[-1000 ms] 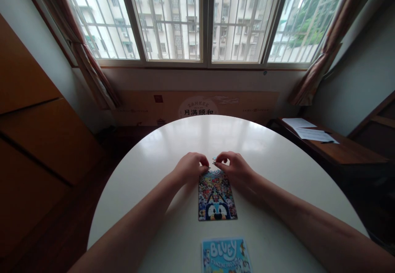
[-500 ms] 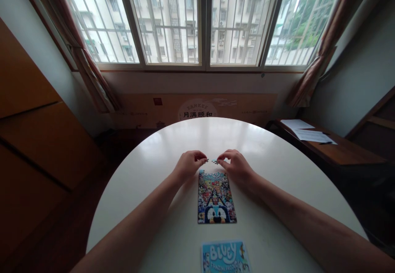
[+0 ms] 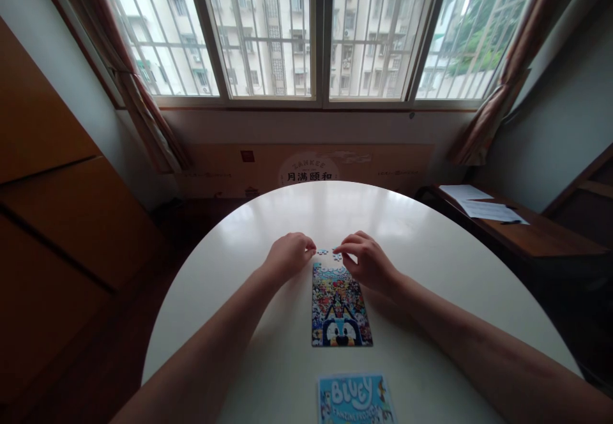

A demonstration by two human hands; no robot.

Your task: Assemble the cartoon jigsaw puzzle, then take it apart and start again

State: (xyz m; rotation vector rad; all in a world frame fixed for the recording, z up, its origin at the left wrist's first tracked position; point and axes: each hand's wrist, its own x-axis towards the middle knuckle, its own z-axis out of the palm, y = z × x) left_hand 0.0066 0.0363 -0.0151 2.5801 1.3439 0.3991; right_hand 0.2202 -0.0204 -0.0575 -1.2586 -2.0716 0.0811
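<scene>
My left hand [image 3: 291,255] is closed in a pinch at the left end of a small joined strip of puzzle pieces [image 3: 322,251]. Its fingertips hide part of that end. Across from it, my right hand [image 3: 368,261] has thumb and index finger apart, the index fingertip touching another small bluish group of pieces [image 3: 337,257] on the table. Just below both hands lies the mostly assembled jigsaw puzzle [image 3: 341,306], a colourful crowd with a blue cartoon dog's head at its lower edge. Its top edge is uneven.
A blue printed card or box [image 3: 355,400] marked "Bluey" lies nearer to me on the round white table [image 3: 215,354]. Papers [image 3: 491,210] and pens rest on a wooden side table at the right. A barred window stands beyond.
The pieces that were pinched in my right hand now rest on the table, its fingers spread apart. My left hand has moved slightly left, and the view has shifted a little.
</scene>
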